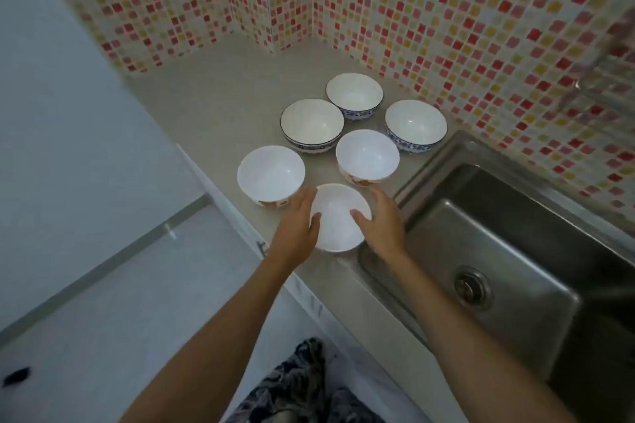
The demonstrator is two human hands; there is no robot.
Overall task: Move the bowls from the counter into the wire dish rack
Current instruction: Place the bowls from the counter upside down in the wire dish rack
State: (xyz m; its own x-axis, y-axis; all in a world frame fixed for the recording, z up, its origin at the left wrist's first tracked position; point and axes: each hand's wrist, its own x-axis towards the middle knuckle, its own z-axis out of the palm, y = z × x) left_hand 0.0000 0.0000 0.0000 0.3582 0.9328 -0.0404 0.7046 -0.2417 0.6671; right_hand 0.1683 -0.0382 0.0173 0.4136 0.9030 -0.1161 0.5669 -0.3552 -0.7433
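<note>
left hand [298,220] cupped against the left side of the nearest bowl [338,218], thumb hooked over its rim; right hand [383,221] pressed to the right side the same way, thumb tip inside the rim – both grasping that one white bowl between them. bowl upright at the near edge of the surface [213,103], whether lifted or resting hard to tell.

just beyond, two more white bowls with reddish pattern near the base: one to the left [270,174], close to the left hand, one to the right [367,157], just past the right hand's fingertips. farther still, three bowls with blue-patterned outsides – left [312,124], far [354,95], right [415,125] – all upright, near each other but apart.

steel sink [498,251] to the right, drain [472,287] visible in its basin. mosaic-tiled wall [481,31] in red, pink and yellow behind the surface. dish rack not clearly made out; only a blurred shape at the far right edge.
</note>
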